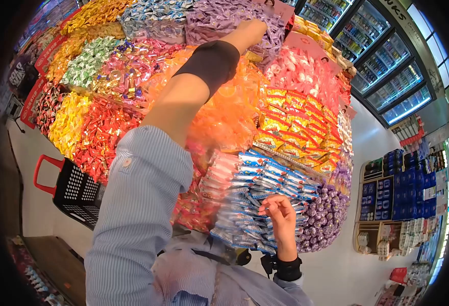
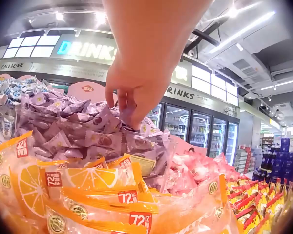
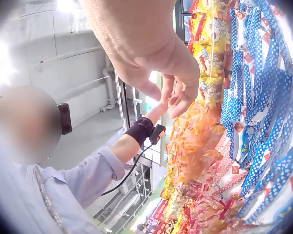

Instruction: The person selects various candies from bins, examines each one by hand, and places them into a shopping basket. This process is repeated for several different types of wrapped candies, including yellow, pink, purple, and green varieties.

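My left hand (image 1: 254, 31) reaches to the far side of a large candy display, its fingers bent down. In the left wrist view the left hand (image 2: 139, 85) has its fingertips right among purple-wrapped candies (image 2: 100, 139) in a clear bin; I cannot tell whether they grip one. Nearer me, my right hand (image 1: 281, 219) hangs over blue-and-white wrapped candies (image 1: 257, 178), fingers loosely curled. The right wrist view shows the right hand (image 3: 156, 63) with nothing in it, thumb close to the fingers. Orange-slice packets (image 2: 88, 183) lie in front of the purple bin.
Around the hands are yellow-and-red packets (image 1: 291, 127), pink-wrapped candies (image 1: 301, 71) and purple round candies (image 1: 324, 217). A black basket with a red handle (image 1: 76, 188) stands at the left. Drink fridges (image 1: 382, 61) line the far right, with a shelf of blue packs (image 1: 408, 186) nearer.
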A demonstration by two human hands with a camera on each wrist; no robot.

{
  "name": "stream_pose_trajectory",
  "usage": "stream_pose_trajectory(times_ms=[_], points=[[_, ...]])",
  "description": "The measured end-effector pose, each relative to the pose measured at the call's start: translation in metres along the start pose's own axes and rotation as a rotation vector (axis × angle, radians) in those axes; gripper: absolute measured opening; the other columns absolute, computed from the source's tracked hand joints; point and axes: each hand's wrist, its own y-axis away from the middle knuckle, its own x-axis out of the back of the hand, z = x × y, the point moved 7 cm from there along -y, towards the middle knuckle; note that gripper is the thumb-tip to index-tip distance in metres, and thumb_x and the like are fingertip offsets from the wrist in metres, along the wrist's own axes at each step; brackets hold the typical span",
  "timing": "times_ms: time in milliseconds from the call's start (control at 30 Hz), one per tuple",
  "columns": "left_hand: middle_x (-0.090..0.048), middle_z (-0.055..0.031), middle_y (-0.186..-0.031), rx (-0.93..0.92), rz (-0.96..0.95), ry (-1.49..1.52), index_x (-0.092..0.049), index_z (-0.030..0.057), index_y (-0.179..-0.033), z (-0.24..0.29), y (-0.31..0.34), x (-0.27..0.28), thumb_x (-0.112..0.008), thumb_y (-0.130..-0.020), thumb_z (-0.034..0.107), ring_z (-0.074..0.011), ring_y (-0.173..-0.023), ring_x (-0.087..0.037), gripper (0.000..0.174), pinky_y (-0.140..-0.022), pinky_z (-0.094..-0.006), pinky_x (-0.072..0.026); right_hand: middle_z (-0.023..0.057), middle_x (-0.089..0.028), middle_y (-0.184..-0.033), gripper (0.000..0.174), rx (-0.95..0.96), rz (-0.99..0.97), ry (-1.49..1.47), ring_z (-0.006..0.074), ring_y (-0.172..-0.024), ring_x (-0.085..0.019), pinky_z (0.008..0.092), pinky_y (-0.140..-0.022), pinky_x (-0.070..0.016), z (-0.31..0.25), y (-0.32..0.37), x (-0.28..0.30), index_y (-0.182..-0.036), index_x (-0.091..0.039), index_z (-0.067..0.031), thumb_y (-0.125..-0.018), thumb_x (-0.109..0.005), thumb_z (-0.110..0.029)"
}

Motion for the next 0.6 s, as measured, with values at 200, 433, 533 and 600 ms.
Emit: stream_pose_trajectory(times_ms=[200, 433, 533, 600], points=[[-0.06, -0.0103, -0.076, -0.066, 0.028, -0.128, -0.058, 0.01, -0.075, 0.006, -0.007, -0.001, -0.056, -0.065, 0.006, -0.0291, -0.078, -0.058, 0.011, -0.065, -0.0393, -0.0456, 0.008, -0.054, -0.09, 0.014, -0.007, 0.02, 0.021, 0.0153, -0.077, -0.056, 0.0298, -0.068, -0.0489, 0.003, -0.003, 0.004, -0.092, -0.051, 0.001, -0.083, -0.052, -0.01], [-0.061, -0.0107, -0.085, -0.046, -0.045, -0.142, -0.061, 0.0119, -0.085, 0.004, -0.007, 0.002, -0.058, -0.066, 0.007, -0.0282, -0.084, -0.058, 0.02, -0.07, -0.0389, -0.046, 0.0092, -0.053, -0.091, 0.014, 0.003, 0.014, 0.024, 0.0173, -0.075, -0.056, 0.0307, -0.066, -0.0483, 0.006, -0.001, 0.003, -0.093, -0.051, -0.0006, -0.083, -0.051, -0.01], [-0.061, -0.0109, -0.089, -0.052, -0.044, -0.135, -0.06, 0.0114, -0.089, 0.004, -0.006, 0.006, -0.058, -0.066, 0.007, -0.0278, -0.087, -0.058, 0.024, -0.072, -0.0385, -0.0457, 0.0091, -0.053, -0.091, 0.014, 0.012, 0.009, 0.028, 0.0171, -0.076, -0.056, 0.0305, -0.066, -0.0484, 0.007, 0.002, 0.003, -0.094, -0.051, -0.0008, -0.084, -0.051, -0.01], [-0.061, -0.0109, -0.091, -0.05, -0.065, -0.154, -0.06, 0.011, -0.092, 0.008, -0.003, 0.013, -0.059, -0.066, 0.007, -0.0275, -0.089, -0.057, 0.026, -0.073, -0.0384, -0.0452, 0.0081, -0.054, -0.091, 0.013, 0.008, 0.006, 0.017, 0.0158, -0.077, -0.056, 0.0297, -0.067, -0.0488, 0.007, 0.005, 0.002, -0.093, -0.052, 0.0, -0.084, -0.051, -0.009]])
